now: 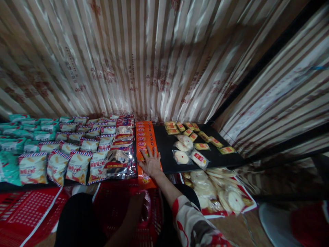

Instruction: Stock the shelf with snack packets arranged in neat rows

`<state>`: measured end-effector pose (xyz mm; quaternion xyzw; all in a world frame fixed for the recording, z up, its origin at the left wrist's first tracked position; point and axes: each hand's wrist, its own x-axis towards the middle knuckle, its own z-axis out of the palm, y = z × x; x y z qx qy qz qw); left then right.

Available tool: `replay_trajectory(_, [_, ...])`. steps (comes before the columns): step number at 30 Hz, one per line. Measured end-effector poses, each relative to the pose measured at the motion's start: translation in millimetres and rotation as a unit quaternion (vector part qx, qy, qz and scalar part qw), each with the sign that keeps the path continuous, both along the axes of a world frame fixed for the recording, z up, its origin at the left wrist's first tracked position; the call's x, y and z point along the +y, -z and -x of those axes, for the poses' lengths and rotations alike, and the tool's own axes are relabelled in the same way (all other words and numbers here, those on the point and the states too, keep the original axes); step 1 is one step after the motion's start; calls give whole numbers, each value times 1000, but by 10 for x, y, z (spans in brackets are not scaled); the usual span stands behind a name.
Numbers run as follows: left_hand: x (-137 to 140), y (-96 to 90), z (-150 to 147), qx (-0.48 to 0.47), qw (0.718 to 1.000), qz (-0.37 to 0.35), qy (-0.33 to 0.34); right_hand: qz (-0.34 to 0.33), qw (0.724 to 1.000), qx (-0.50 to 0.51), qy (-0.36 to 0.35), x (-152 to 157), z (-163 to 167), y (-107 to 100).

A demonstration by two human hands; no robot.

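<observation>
A person's right hand (151,162) lay flat, fingers spread, on a row of orange packets (144,144) at the centre of the frame, palm down on the packets' lower end, on a dark shelf (167,154). The row ran from the shelf's back edge to its front lip, where one packet overhung. The left hand (137,209), low in the frame and in deep shadow, reached into a red basket (120,206) beside a clear-wrapped packet (147,207); whether its fingers were closed or spread could not be told. Just left of the orange row lay silver and red foil bags (120,154), and further left white snack bags (77,164) and teal bags (15,137) filled the shelf. To the right, small yellow packets (203,145) and round white cakes (182,157) lay scattered on the shelf. Below them a tray of round cakes (221,192) sat at lower right. Striped paper (144,58) covered the wall behind.
</observation>
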<state>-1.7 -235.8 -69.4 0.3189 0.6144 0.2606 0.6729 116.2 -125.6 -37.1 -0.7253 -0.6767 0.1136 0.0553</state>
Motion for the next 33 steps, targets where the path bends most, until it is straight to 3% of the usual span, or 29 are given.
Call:
replay_trajectory(3, [-33, -56, 15, 10, 995, -84, 43, -6, 1000, 8, 4, -3, -1, -5])
replay_trajectory(7, [68, -221, -53, 32, 968, -250, -12, -11, 1000, 9, 8, 3, -12, 0])
replay_trajectory(10, [167, -261, -138, 60, 945, -320, -37, -14, 1000, 7, 3, 9, -21, 5])
replay_trajectory(18, [204, -137, -263, 83, 927, -362, -49, -31, 999, 18, 25, 35, -33, 37])
replay_trajectory(23, [240, -129, -281, 113, 905, -410, -16, -20, 999, 20, 29, 70, -44, 69])
replay_trajectory(33, [454, -101, -477, 295, 824, -478, 75, 18, 999, 12, 32, 135, -99, 37])
